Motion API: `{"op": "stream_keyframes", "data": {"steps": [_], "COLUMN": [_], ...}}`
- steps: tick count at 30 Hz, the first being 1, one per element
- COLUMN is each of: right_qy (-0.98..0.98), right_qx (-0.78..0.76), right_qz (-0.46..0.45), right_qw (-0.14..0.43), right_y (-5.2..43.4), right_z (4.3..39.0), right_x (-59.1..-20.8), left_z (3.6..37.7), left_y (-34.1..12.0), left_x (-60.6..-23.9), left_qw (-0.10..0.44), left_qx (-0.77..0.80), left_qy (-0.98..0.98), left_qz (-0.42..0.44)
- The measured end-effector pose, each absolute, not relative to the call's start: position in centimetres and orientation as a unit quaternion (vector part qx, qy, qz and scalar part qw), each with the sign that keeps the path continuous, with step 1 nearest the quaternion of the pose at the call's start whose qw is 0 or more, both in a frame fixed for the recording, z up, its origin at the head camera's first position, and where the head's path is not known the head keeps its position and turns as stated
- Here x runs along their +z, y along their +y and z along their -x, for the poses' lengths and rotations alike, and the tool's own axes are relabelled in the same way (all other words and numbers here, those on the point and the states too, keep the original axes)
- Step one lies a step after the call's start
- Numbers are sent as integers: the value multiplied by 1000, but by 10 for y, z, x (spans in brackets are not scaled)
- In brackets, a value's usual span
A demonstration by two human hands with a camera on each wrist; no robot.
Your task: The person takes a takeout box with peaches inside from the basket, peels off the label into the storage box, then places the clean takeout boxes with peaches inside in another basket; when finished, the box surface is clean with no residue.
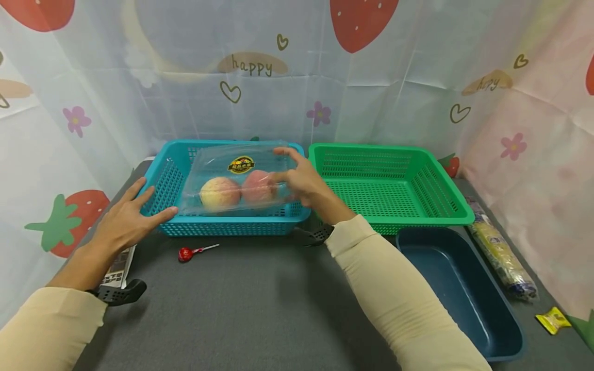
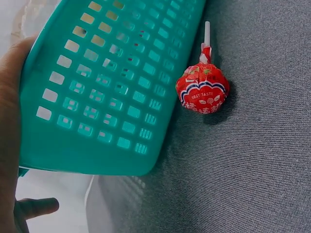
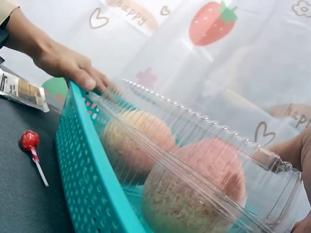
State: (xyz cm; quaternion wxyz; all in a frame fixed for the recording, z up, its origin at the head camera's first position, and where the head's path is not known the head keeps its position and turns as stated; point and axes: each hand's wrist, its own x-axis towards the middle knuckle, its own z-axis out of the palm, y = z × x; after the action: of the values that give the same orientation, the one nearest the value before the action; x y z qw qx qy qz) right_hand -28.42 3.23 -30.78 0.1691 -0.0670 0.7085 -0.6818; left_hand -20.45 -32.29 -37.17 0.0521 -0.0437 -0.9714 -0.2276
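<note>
With fingers (image 1: 289,152) of right hand (image 1: 310,183), gripping clear plastic fruit clamshell (image 1: 237,171) near blue basket (image 1: 227,226)'s right end. Tilted inside basket, roughly aligned lengthwise with it, extending from grip toward left hand (image 1: 124,220), unclenched at basket's left rim.

A navy tub (image 1: 457,291) sits by a green basket (image 1: 380,198).

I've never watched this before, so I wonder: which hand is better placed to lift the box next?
Likely the right hand: it holds one end of the box. The left hand rests on the blue basket's rim.
</note>
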Motion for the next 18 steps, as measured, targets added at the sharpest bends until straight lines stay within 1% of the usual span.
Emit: {"op": "stream_keyframes", "data": {"steps": [8,18], "right_qy": [697,679], "right_qx": [-695,-713], "right_qz": [66,84], "right_qw": [163,153], "right_y": [51,73], "right_z": [280,264], "right_x": [-293,-275], "left_z": [206,205], "left_y": [-323,-323], "left_x": [-372,-372], "left_qw": [55,49], "left_qx": [-224,-230], "left_qy": [-972,-971], "left_qz": [45,42]}}
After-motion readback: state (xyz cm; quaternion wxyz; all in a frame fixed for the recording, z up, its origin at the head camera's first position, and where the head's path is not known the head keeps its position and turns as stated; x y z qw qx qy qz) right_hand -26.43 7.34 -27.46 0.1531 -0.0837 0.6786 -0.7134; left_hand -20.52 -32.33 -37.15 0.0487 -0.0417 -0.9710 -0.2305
